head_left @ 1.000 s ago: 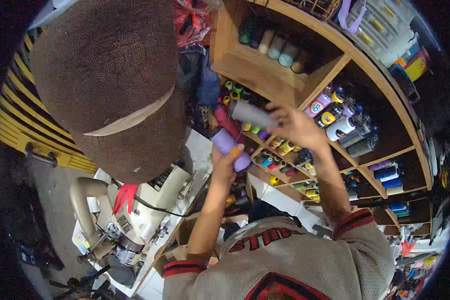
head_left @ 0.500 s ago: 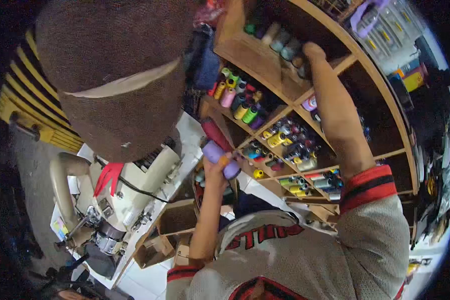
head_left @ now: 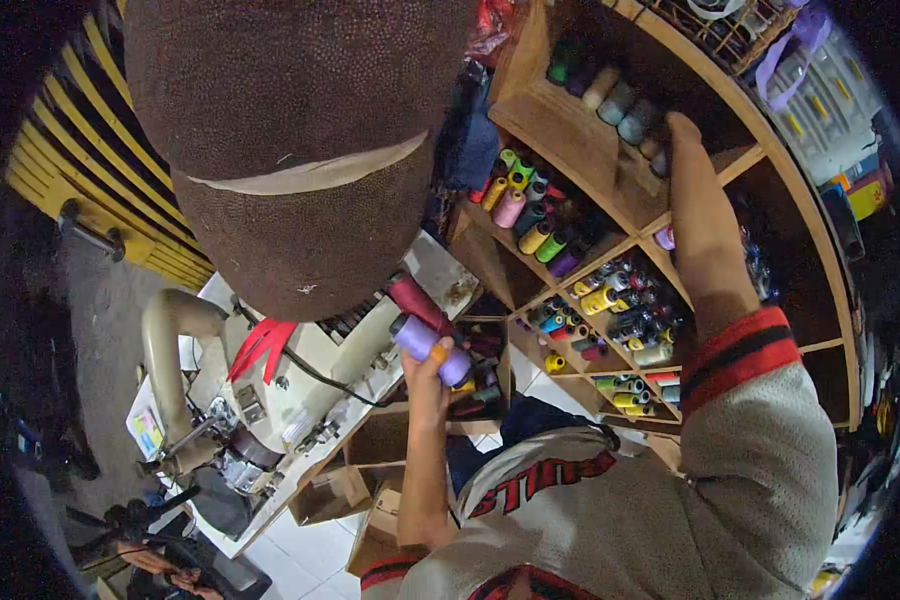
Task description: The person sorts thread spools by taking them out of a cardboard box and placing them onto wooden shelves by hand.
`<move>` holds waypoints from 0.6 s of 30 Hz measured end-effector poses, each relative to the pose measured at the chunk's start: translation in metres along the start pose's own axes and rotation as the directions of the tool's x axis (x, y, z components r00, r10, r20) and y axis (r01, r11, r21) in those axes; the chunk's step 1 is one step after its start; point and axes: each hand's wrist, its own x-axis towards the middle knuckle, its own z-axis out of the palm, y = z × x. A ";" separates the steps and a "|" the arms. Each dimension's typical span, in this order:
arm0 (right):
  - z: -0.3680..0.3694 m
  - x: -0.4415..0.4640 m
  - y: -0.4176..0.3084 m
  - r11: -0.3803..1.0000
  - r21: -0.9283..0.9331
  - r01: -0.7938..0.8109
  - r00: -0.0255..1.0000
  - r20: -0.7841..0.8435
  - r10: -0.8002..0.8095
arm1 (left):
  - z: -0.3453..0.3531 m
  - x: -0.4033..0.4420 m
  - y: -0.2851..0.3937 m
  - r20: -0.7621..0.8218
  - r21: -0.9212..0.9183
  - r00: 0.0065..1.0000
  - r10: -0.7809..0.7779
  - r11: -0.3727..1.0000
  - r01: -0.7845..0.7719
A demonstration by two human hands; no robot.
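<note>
My left hand point(head_left: 426, 376) is wrapped round a purple thread spool point(head_left: 431, 350) at the middle of the view. A dark red spool point(head_left: 416, 302) lies against its upper side; whether my fingers also hold it is hidden. My right hand point(head_left: 683, 130) reaches into the upper compartment of the wooden shelf point(head_left: 580, 160). Its fingers are hidden from view, close to the right end of a row of spools in grey, beige and dark tones point(head_left: 635, 122).
Lower compartments hold many coloured spools point(head_left: 554, 247). A sewing machine point(head_left: 320, 385) stands on a white table at the left. A large brown textured object point(head_left: 290, 130) covers the upper left. Another person's hands point(head_left: 175, 575) show at the bottom left. Open boxes point(head_left: 375, 520) stand below the table.
My right hand held a grey spool in front of the shelf and has moved up into the upper compartment. My left hand still holds the purple spool. The camera view has shifted.
</note>
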 end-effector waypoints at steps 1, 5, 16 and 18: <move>-0.010 -0.004 -0.007 1.000 0.006 0.028 1.000 -0.011 -0.028 | -0.003 0.002 -0.001 0.026 0.051 1.000 -0.007 0.999 0.006; -0.046 -0.038 -0.065 0.968 -0.159 0.192 0.975 0.141 -0.170 | 0.023 0.006 0.013 0.157 0.110 0.976 -0.153 0.984 0.137; -0.032 -0.248 -0.128 0.491 0.818 -0.299 0.609 0.560 -0.562 | 0.102 0.047 0.018 0.450 0.102 0.870 -0.201 0.980 0.173; -0.019 -0.229 -0.118 0.474 0.850 -0.229 0.749 0.465 -0.473 | 0.110 0.047 0.019 0.429 0.051 0.899 -0.086 0.996 0.072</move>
